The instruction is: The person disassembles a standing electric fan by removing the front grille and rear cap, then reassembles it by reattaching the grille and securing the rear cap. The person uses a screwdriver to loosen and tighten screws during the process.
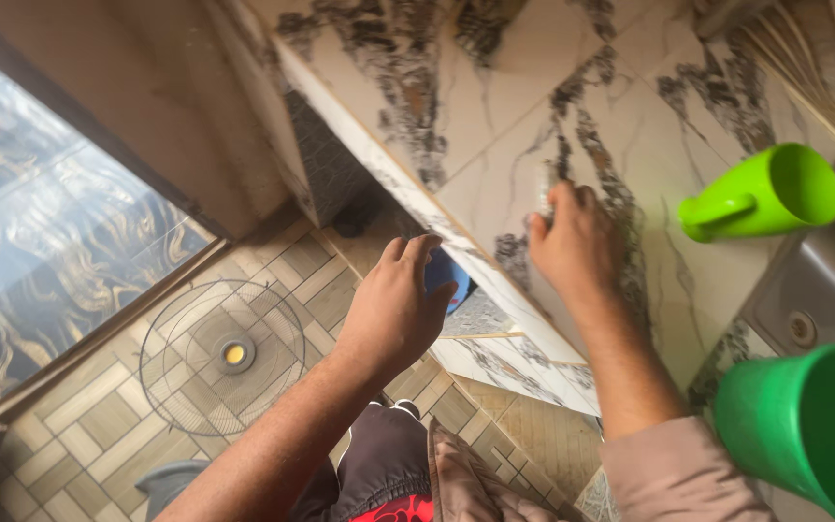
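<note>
My left hand hovers just below the front edge of a marble-patterned counter, fingers curled around a blue object that is mostly hidden behind them. My right hand rests on the counter top with its fingers closed on a small pale object, only partly visible above the knuckles. A light green mug lies on its side on the counter to the right of my right hand.
A darker green cup stands at the lower right beside a steel sink. On the tiled floor lies a round wire fan grille. A patterned glass door fills the left.
</note>
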